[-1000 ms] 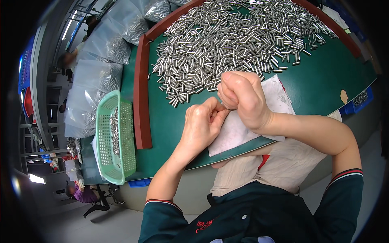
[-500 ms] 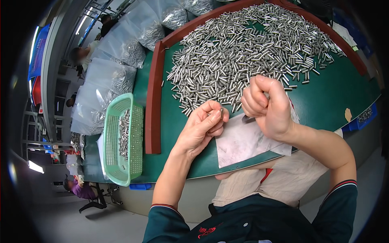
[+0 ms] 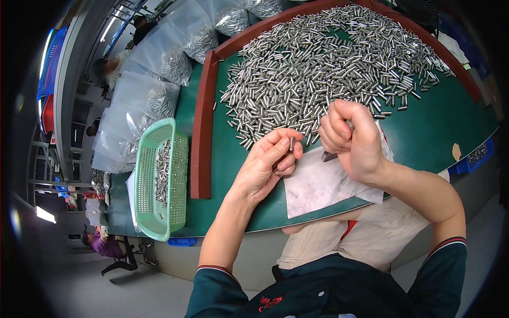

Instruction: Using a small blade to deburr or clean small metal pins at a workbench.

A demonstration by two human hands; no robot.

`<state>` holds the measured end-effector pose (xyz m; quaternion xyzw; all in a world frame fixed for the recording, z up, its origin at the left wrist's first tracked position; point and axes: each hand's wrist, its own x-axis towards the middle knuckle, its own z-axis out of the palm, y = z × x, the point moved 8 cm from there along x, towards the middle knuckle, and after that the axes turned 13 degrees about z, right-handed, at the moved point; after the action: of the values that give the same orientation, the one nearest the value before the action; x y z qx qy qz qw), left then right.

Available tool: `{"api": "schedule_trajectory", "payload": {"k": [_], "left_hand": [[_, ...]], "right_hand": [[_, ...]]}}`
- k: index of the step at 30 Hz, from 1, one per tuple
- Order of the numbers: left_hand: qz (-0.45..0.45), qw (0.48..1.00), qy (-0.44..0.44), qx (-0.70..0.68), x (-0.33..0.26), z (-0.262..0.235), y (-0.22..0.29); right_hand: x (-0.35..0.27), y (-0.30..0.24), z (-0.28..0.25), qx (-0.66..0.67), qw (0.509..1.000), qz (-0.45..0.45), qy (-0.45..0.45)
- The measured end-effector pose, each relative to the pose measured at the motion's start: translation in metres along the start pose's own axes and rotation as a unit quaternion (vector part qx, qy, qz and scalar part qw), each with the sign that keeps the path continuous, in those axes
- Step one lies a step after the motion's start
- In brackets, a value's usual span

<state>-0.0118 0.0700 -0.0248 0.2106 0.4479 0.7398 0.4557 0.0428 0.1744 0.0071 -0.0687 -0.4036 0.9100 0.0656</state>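
Note:
My left hand [image 3: 262, 163] pinches a short shiny metal pin [image 3: 291, 144] upright between thumb and forefinger. Its other fingers curl inward, and something dark shows beneath them, too small to make out. Beside it, my right hand [image 3: 352, 140] is closed in a fist around a tool whose flat grey tip [image 3: 328, 156] sticks out below the fingers. The rest of that tool is hidden. Under both hands lies a smudged white sheet [image 3: 307, 188] at the table's near edge. A wide heap of similar metal pins [image 3: 313, 74] spreads just beyond my hands.
Red-brown wooden rails [image 3: 202, 132] border the heap on the green table [image 3: 429, 124]. Left of the rail stands a light green basket [image 3: 177, 212] with pins inside. Clear plastic bags [image 3: 143, 100] of pins line the far left. A blue bin [image 3: 472, 161] sits at right.
The pin between my left thumb and forefinger now shows more of its length, and those fingers have shifted slightly. My right fist keeps nearly the same pose, with more of the grey tip showing.

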Motion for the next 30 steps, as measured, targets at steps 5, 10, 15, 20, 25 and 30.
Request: {"api": "schedule_trajectory", "payload": {"k": [5, 10, 15, 20, 25, 30], "left_hand": [[0.003, 1.0, 0.017, -0.005, 0.0, -0.004, 0.003], [0.094, 0.991, 0.079, 0.046, 0.001, -0.025, 0.025], [0.206, 0.849, 0.111, 0.474, 0.0, -0.027, 0.05], [0.24, 0.649, 0.108, 0.714, -0.002, -0.013, 0.049], [0.238, 0.659, 0.079, 0.709, 0.0, -0.007, 0.044], [0.179, 0.772, -0.028, 0.61, -0.005, 0.026, 0.019]], "right_hand": [[0.001, 0.002, -0.001, 0.003, 1.0, 0.005, 0.0], [0.001, 0.002, 0.0, -0.001, 1.0, 0.005, -0.004], [0.0, 0.002, -0.002, -0.003, 1.0, 0.014, 0.006], [0.0, 0.002, 0.002, -0.007, 1.0, 0.017, 0.011], [0.0, 0.001, -0.002, 0.0, 1.0, -0.002, 0.014], [-0.003, -0.005, -0.003, 0.023, 0.999, -0.037, 0.007]]}}
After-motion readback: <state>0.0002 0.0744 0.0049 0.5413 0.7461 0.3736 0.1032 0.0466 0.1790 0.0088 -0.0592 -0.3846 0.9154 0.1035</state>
